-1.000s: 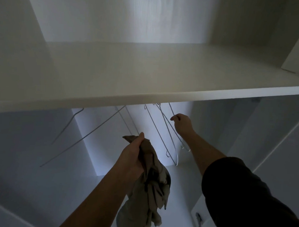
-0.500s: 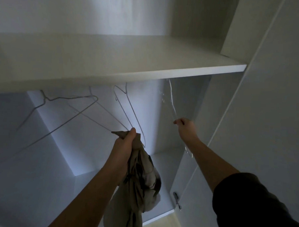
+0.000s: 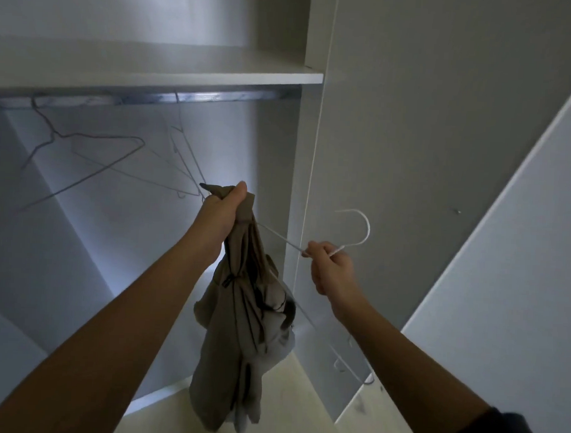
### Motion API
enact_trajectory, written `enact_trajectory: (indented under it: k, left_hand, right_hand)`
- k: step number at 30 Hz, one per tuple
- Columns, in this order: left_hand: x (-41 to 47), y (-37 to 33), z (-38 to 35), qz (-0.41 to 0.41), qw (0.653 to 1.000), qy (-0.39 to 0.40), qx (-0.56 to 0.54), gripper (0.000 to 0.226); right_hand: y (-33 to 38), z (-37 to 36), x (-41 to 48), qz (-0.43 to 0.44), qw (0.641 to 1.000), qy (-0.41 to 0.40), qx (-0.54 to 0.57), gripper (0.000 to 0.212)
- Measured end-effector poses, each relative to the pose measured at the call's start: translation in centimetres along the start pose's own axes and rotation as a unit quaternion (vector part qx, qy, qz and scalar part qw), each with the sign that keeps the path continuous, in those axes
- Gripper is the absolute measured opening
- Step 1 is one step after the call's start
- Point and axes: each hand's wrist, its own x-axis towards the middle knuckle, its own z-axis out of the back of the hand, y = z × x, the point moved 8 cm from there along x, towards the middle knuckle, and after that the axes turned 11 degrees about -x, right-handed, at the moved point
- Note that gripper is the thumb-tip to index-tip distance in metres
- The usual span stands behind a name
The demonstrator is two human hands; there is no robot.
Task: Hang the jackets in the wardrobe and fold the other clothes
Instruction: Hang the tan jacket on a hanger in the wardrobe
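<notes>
By the R hand (image 3: 332,267) a white hanger (image 3: 368,228) is pinched at its neck, now taken off the rail (image 3: 201,97) & drawn out of the wardrobe (image 3: 274,150). The beige jacket (image 3: 247,313) is gripped, bunched, by the L hand (image 3: 220,216), just beside the hanger. Threading is prob. next; spare hangers (image 3: 111,137) are left on the rail.

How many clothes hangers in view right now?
4. One white wire hanger pinched in the right hand; three grey wire hangers on the metal wardrobe rail: left, middle, right. They overlap in dim light, so more may be hidden.
</notes>
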Motion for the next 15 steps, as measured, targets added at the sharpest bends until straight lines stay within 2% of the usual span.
enact_trajectory:
  k: [3, 5, 7, 9, 11, 15]
  left_hand:
    - [-3.3, 0.4, -0.3, 0.005, 1.000, -0.011, -0.001, 0.031]
    - [-5.1, 0.2, -0.7, 0.002, 1.000, -0.004, 0.007, 0.027]
    - [-6.6, -0.2, -1.2, 0.003, 1.000, -0.003, 0.029, 0.033]
    - [-7.9, -0.5, -1.9, 0.011, 0.998, 0.000, 0.058, 0.045]
    - [-9.1, -0.8, -2.6, 0.014, 0.997, 0.005, 0.079, 0.046]
    - [-11.4, -1.6, -3.6, 0.001, 0.999, -0.004, 0.033, 0.044]
  right_hand:
    - [-0.4, 3.1, -3.0, -0.005, 0.999, -0.045, -0.002, 0.033]
    - [0.2, 5.1, -4.8, -0.001, 0.996, -0.076, 0.047, 0.036]
    - [1.8, 6.8, -6.5, 0.021, 0.988, -0.097, 0.120, 0.038]
    - [3.8, 7.9, -8.1, 0.055, 0.970, -0.107, 0.209, 0.038]
    - [5.7, 8.4, -9.5, 0.096, 0.949, -0.111, 0.281, 0.036]
    - [7.0, 7.1, -11.0, 0.126, 0.917, -0.108, 0.362, 0.038]
